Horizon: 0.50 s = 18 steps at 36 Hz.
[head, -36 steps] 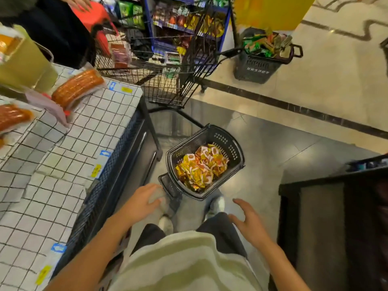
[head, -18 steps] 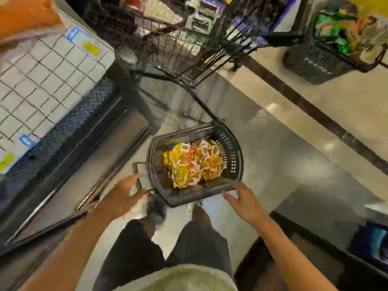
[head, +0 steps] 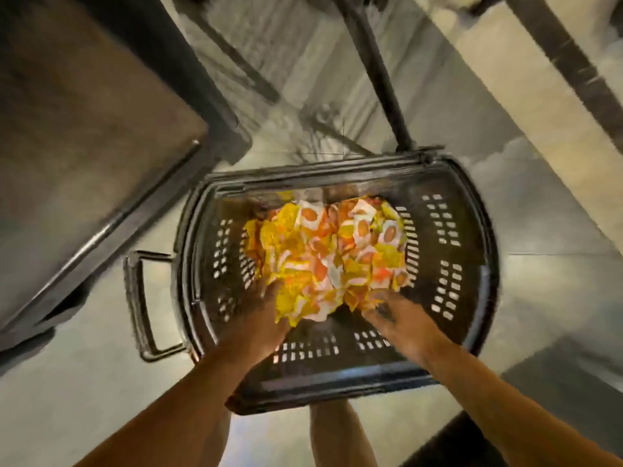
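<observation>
A black plastic shopping basket (head: 445, 251) stands on the floor right below me. Inside it is a heap of several small yellow, orange and white snack packets (head: 337, 254). Both my hands are inside the basket at the near edge of the heap. My left hand (head: 266, 315) digs in from the left, its fingertips hidden under yellow packets. My right hand (head: 394, 318) meets the heap from the right, fingers bent into the packets. Motion blur hides whether either hand has hold of anything.
The basket's pull handle (head: 138, 298) sticks out to the left. A dark display stand (head: 84, 129) fills the upper left. A shopping cart's black frame bar (head: 377, 72) runs down to the basket's far rim. A dark fixture (head: 472, 443) sits at lower right.
I have bent down over the basket, so it fills the view. Both hands went from hovering at its near rim into the basket, against the heap of packets.
</observation>
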Tool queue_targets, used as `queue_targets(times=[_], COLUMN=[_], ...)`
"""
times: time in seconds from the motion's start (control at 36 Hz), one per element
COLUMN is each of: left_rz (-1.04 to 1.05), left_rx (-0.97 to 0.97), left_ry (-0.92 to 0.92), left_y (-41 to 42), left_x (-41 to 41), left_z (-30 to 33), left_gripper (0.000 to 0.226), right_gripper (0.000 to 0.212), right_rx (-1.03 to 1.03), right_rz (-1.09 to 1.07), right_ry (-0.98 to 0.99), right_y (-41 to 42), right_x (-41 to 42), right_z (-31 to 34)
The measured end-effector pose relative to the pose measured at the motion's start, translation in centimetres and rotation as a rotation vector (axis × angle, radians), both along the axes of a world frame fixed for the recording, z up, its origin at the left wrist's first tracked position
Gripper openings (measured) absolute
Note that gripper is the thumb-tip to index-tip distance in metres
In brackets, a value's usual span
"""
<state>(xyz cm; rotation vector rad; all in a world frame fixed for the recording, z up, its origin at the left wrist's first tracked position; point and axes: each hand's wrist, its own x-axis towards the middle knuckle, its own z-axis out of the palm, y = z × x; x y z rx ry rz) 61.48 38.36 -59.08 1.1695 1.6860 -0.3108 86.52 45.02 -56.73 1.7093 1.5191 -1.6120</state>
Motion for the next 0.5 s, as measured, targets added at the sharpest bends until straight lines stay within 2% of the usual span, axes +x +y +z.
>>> queue_targets(times=[0.17, 0.25, 0.31, 0.39, 0.5], left_rz=[0.482, 0.572, 0.591, 0.683, 0.753], left_rx=[-0.006, 0.039, 0.058, 0.046, 0.077], left_ry=[-0.096, -0.099, -0.103, -0.193, -0.210], left_y=[-1.2, -2.0, -2.5, -2.8, -3.1], left_x=[0.7, 0.7, 0.5, 0.2, -0.3], left_z=[-7.9, -9.9, -10.8, -11.6, -11.9], left_gripper=[0.087, 0.080, 0.074, 0.071, 0.075], right_gripper=[0.049, 0.060, 0.061, 0.046, 0.018], right_rx=[0.044, 0.122, 0.104, 0.036, 0.127], right_rz=[-0.093, -0.180, -0.301, -0.425, -0.464], right_ry=[0.025, 0.030, 0.069, 0.123, 0.117], right_y=[-1.2, -1.2, -1.0, -0.7, -0.3], right_x=[-2.9, -4.4, -5.6, -7.5, -8.4], right_z=[-8.4, -11.2, -12.6, -14.5, -15.5])
